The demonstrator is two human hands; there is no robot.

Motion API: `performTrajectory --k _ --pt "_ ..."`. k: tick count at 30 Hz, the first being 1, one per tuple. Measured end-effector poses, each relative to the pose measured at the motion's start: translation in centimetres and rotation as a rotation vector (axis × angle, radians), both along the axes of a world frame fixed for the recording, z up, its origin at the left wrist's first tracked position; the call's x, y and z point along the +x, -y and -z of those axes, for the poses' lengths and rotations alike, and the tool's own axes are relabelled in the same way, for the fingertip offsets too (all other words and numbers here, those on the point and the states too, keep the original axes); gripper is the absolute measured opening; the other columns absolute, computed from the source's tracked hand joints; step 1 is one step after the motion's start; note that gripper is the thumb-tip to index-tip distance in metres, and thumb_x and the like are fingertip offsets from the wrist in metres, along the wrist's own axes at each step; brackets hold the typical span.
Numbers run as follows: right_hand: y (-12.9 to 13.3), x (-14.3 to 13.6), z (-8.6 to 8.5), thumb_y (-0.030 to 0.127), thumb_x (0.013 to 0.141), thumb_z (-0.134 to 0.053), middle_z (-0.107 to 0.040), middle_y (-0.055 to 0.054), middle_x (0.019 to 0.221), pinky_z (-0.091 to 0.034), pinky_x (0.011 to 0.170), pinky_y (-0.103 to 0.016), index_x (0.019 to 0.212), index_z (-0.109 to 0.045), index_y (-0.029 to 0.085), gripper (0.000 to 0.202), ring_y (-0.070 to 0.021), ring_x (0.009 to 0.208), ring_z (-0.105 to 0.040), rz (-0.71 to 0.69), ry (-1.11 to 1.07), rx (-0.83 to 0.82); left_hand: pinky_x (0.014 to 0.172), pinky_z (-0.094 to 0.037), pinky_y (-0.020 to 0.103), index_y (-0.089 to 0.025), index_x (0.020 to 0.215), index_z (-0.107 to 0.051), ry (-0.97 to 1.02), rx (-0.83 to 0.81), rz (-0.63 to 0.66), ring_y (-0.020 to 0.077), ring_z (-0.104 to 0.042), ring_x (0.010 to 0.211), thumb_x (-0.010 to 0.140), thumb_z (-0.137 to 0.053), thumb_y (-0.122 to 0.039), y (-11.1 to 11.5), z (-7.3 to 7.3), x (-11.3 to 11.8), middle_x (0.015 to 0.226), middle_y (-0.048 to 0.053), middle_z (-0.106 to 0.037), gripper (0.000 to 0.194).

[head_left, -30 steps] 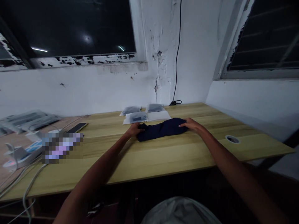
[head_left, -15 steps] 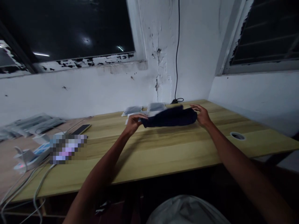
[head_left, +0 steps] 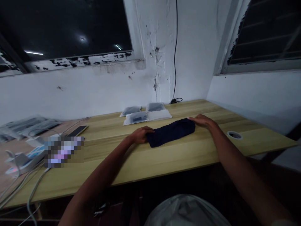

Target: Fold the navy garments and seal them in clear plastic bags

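Observation:
A folded dark blue cloth (head_left: 172,132) lies on the wooden table (head_left: 169,160), slightly slanted. Its left end is between the fingers of my left hand (head_left: 141,135). At the cloth's far right corner, my right hand (head_left: 201,120) pinches the edge. Just behind the cloth are several pale translucent packets, among them a front one (head_left: 137,117) with something dark inside and a back one (head_left: 155,107). A flat white packet (head_left: 160,115) lies beside them.
On the left lie a dark phone (head_left: 78,131), a white power strip (head_left: 29,161) with cables, and a pile of grey plastic packages (head_left: 30,125). A round cable hole (head_left: 234,135) is at the right. A black cable (head_left: 175,53) hangs down the wall.
Both hands have come down and towards me with the cloth, which now lies flat on the table instead of being held above it. The packets behind it show more fully.

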State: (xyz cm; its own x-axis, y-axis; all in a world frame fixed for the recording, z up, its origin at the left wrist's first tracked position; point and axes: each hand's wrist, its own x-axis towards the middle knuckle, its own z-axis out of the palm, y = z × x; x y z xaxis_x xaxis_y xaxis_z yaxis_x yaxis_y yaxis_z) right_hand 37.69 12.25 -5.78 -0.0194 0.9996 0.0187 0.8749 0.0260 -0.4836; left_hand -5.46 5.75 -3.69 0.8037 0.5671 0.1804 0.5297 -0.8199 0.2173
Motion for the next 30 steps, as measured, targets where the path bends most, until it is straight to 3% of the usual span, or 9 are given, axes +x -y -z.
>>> performTrajectory --k 3,5,9,11,14,18,21,26,30 --pt "0.4 -1.5 -0.1 0.053 0.067 -0.069 -0.049 0.000 0.045 -0.039 0.055 -0.028 0.047 -0.055 0.020 0.041 -0.0183 0.053 -0.053 -0.073 0.048 -0.042 0.102 -0.043 0.039 -0.021 0.125 -0.060 -0.012 0.012 -0.003 0.0254 -0.056 0.118 0.069 -0.064 -0.013 0.3 -0.2 0.3 0.128 0.011 -0.060 0.057" --pt "0.5 -2.5 -0.2 0.041 0.066 -0.071 -0.054 0.000 0.050 -0.039 0.056 -0.028 0.051 -0.057 0.019 0.030 -0.0190 0.057 -0.056 -0.014 0.036 0.011 0.101 -0.043 0.038 -0.022 0.123 -0.061 -0.029 0.027 0.009 0.0253 -0.056 0.117 0.067 -0.065 -0.013 0.6 -0.4 0.7 0.125 0.010 -0.060 0.057" --pt "1.1 -4.7 -0.8 0.025 0.068 -0.066 -0.069 -0.006 0.079 -0.046 0.071 -0.029 0.078 -0.066 0.018 0.012 -0.0223 0.078 -0.064 0.146 -0.095 0.389 0.091 -0.047 0.035 -0.021 0.114 -0.066 -0.030 0.063 0.018 0.0255 -0.059 0.106 0.061 -0.065 -0.010 1.4 -0.8 1.7 0.115 0.009 -0.063 0.054" --pt "1.9 -6.2 -1.2 0.022 0.069 -0.063 -0.070 -0.007 0.093 -0.047 0.082 -0.031 0.091 -0.065 0.019 0.022 -0.0225 0.089 -0.063 0.078 -0.155 0.607 0.087 -0.048 0.034 -0.019 0.109 -0.068 0.004 0.061 0.037 0.0240 -0.060 0.100 0.061 -0.063 -0.009 1.9 -1.0 2.1 0.109 0.010 -0.064 0.049" --pt "3.4 -8.9 -1.5 0.017 0.071 -0.059 -0.068 -0.007 0.101 -0.045 0.091 -0.034 0.097 -0.064 0.020 0.026 -0.0227 0.096 -0.062 -0.220 -0.188 0.721 0.084 -0.048 0.032 -0.018 0.101 -0.070 0.118 0.011 0.068 0.0214 -0.061 0.092 0.064 -0.060 -0.009 2.3 -1.5 2.6 0.100 0.009 -0.065 0.040" --pt "5.4 -12.3 -1.0 0.010 0.069 -0.058 -0.069 -0.006 0.103 -0.045 0.092 -0.036 0.098 -0.067 0.022 0.032 -0.0221 0.098 -0.062 -0.666 -0.207 0.557 0.083 -0.047 0.033 -0.019 0.091 -0.073 0.313 -0.107 0.078 0.0199 -0.061 0.088 0.073 -0.062 -0.017 2.7 -2.3 2.7 0.093 0.008 -0.068 0.021" --pt "6.5 -13.9 -0.5 0.004 0.065 -0.057 -0.070 -0.005 0.102 -0.046 0.091 -0.036 0.099 -0.069 0.022 0.040 -0.0217 0.096 -0.063 -0.830 -0.252 0.452 0.084 -0.047 0.035 -0.018 0.087 -0.073 0.428 -0.191 0.093 0.0209 -0.061 0.090 0.079 -0.065 -0.030 2.9 -2.7 2.7 0.093 0.010 -0.069 0.016" --pt "7.6 -15.0 -0.1 0.011 0.068 -0.060 -0.072 -0.002 0.101 -0.049 0.086 -0.035 0.104 -0.070 0.022 0.039 -0.0218 0.093 -0.065 -0.865 -0.484 0.201 0.076 -0.046 0.030 -0.016 0.088 -0.066 0.588 -0.319 -0.086 0.0180 -0.059 0.082 0.085 -0.060 -0.049 3.3 -2.2 3.5 0.087 0.006 -0.066 0.033" --pt "6.6 -15.0 0.5 0.029 0.076 -0.060 -0.073 -0.002 0.097 -0.051 0.086 -0.037 0.104 -0.071 0.021 0.032 -0.0222 0.092 -0.064 -0.759 -0.701 0.020 0.062 -0.041 0.024 -0.016 0.089 -0.058 0.633 -0.311 -0.292 0.0142 -0.053 0.070 0.086 -0.054 -0.056 3.2 -0.6 4.5 0.076 0.000 -0.059 0.040"
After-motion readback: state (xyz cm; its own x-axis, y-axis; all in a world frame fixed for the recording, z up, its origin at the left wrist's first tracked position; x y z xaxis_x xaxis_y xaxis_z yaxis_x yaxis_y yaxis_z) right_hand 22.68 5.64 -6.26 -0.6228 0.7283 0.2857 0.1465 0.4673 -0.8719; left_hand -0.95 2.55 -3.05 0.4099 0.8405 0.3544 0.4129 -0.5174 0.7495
